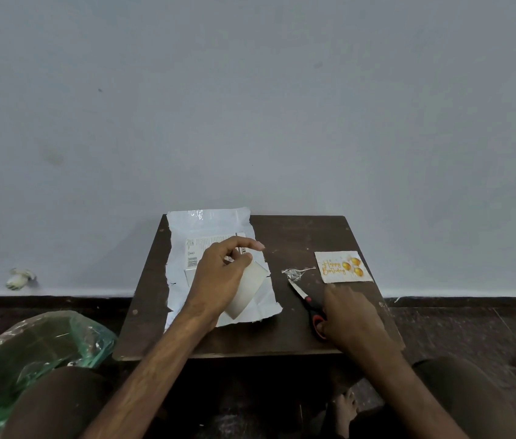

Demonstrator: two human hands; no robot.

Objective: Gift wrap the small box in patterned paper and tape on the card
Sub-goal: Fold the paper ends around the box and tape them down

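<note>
Fingers (245, 244) of your left hand (218, 277) are curling round the tape roll (247, 294), centre frame, over the box (198, 248) lying on the paper (212, 221). Your right hand (351, 315) is gripping the scissors (301, 292); the card (342, 267) is lying right of centre.

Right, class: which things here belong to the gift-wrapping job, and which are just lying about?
Job: white sheet of wrapping paper, small printed cardboard box, whitish tape roll, red-handled scissors, Happy Birthday card.
Lying about: green plastic bag, crumpled silvery scrap, white crumpled thing on the floor.
</note>
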